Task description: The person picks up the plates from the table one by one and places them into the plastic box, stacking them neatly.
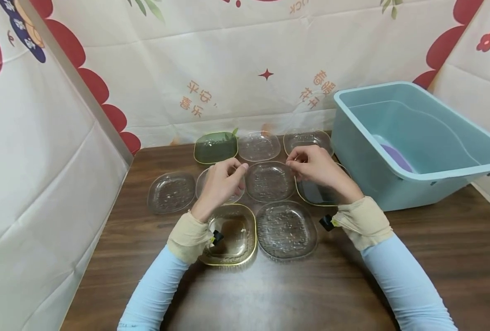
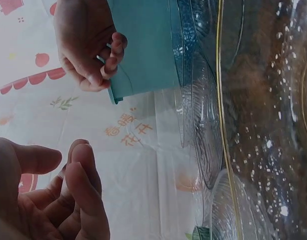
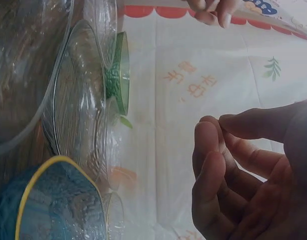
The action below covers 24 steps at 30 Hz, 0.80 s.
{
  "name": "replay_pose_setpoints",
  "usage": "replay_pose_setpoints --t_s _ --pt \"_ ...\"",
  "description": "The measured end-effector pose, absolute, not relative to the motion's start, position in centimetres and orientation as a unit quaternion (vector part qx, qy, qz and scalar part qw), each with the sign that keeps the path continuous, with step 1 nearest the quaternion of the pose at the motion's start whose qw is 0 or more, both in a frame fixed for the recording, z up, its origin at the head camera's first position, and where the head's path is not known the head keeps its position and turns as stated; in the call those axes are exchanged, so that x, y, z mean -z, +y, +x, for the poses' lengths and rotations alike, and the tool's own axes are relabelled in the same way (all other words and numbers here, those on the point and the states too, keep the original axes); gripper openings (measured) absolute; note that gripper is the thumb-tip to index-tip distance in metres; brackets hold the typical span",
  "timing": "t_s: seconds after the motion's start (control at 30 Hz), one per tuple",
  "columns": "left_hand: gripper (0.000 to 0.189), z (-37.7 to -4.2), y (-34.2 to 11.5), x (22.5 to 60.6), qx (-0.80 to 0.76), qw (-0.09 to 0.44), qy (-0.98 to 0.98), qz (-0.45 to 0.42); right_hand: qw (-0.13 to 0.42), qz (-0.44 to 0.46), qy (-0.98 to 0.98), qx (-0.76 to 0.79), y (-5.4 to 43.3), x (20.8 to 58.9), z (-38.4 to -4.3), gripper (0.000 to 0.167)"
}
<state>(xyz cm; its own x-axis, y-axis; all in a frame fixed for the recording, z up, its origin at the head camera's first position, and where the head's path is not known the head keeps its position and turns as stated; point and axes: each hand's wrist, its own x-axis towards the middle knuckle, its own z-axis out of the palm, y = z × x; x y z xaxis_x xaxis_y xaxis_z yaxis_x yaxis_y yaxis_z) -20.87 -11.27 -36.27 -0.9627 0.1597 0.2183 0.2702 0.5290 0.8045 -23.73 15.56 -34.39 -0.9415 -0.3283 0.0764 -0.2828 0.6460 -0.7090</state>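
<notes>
Both hands hover above several glass plates spread over a wooden table. My left hand [image 1: 223, 181] hangs over a clear plate [image 1: 232, 198] in the middle row, its thumb and loosely bent fingers apart and nothing between them. Over the blue gold-rimmed plate [image 1: 317, 192] is my right hand [image 1: 317, 166], also holding nothing, thumb near its fingertips in the right wrist view. Between the hands lies another clear plate [image 1: 270, 181]. Nearer me are an amber gold-rimmed plate [image 1: 232, 253], partly behind the left wrist, and a clear ribbed plate [image 1: 287, 230].
A large light-blue tub [image 1: 377, 179] with something purple [image 1: 395, 157] inside stands at the right. Along the back sit a green plate [image 1: 216, 148] and clear plates, with one more clear plate [image 1: 171, 192] at the left. A printed cloth [image 1: 236, 55] hangs behind the table.
</notes>
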Motion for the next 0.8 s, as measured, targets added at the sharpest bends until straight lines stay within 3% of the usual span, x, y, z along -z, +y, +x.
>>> replay_pose_setpoints --t_s 0.27,0.57,0.8 --pt "0.028 -22.5 -13.5 36.1 0.432 0.09 -0.893 -0.087 0.025 -0.164 0.907 0.387 16.2 34.1 -24.1 0.014" --pt "0.044 -24.9 -23.9 35.8 0.327 0.095 -0.94 0.021 0.031 -0.166 0.908 0.385 15.8 34.0 -24.1 0.014" --pt "0.061 -24.1 -29.6 35.5 0.256 0.043 -0.961 0.096 0.034 -0.158 0.909 0.385 15.6 34.5 -24.1 0.013"
